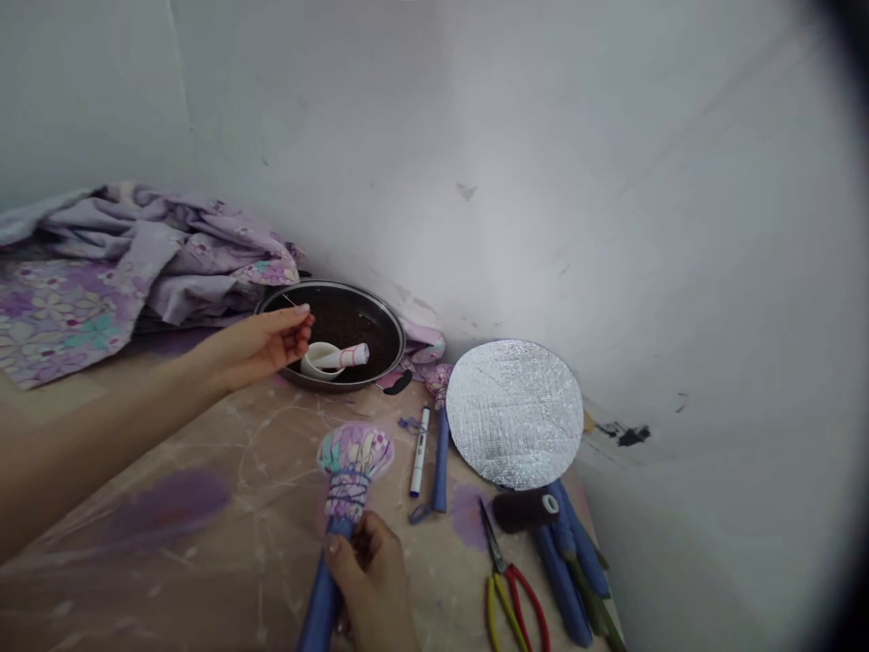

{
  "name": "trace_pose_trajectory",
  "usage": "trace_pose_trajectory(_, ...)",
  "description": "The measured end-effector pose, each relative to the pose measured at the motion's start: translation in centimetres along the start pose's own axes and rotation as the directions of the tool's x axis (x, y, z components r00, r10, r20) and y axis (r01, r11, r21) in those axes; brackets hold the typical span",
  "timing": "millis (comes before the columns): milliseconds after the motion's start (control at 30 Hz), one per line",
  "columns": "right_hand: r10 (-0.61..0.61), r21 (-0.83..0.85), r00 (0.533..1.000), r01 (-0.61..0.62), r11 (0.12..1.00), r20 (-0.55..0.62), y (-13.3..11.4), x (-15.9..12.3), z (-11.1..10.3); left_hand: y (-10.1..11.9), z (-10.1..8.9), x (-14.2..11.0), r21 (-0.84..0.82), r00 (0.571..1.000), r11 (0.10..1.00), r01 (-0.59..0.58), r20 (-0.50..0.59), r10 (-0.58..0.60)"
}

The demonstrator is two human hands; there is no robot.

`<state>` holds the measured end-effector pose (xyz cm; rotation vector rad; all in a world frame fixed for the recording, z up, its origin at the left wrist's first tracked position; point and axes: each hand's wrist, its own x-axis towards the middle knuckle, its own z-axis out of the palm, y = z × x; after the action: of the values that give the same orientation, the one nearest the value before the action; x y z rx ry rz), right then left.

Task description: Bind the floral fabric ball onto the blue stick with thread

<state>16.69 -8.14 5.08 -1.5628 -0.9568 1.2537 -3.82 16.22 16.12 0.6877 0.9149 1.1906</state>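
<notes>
My left hand (268, 344) reaches in from the left over the near rim of a round dark pan (380, 312). Its thumb and finger are pinched, and a thin needle-like thing (291, 301) sticks out from them. In the pan stands a small white cup (319, 359) with a rolled white and red paper piece (351, 355) lying across it. My right hand (373, 570) is closed round a blue-wrapped stick (319, 598). The stick's top is a padded floral cloth head (357, 450), bound below with several turns of dark thread.
Crumpled floral cloth (176, 254) lies at the left. A marker (419, 453), another blue stick (441, 462), a silver foil disc (516, 412), a dark thread spool (522, 510), scissors with red and yellow handles (502, 566) and several blue-wrapped sticks (563, 589) lie rightward, near the wall (611, 226).
</notes>
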Motion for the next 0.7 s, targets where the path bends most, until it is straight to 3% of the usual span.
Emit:
trace_pose_trajectory(200, 0.017, 0.04, 0.999, -0.019, 0.999, 0.043, -1.2, 3.8, 5.2, 4.5, 0.9, 0.4, -0.009, 0.995, 0.997, -0.073, -0.066, 0.073)
trace_pose_trajectory(400, 0.021, 0.008, 0.999, -0.021, 1.0, 0.046, -0.5, 7.2, 9.0, 5.7, 0.7, 0.8, 0.027, 0.989, 0.996, -0.085, -0.115, 0.088)
trace_pose_trajectory(567, 0.008, -0.061, 0.992, 0.0, 0.998, 0.127, 1.2, 6.4, 8.3, 4.6, -0.1, -0.1, 0.069, 0.991, 0.997, -0.025, -0.131, 0.034)
trace_pose_trajectory(700, -0.168, -0.173, 0.985, 0.171, 0.97, 0.035, 4.1, 2.2, 4.8, 3.0, -1.9, -1.5, 0.108, 0.992, 0.994, 0.024, -0.123, -0.01)
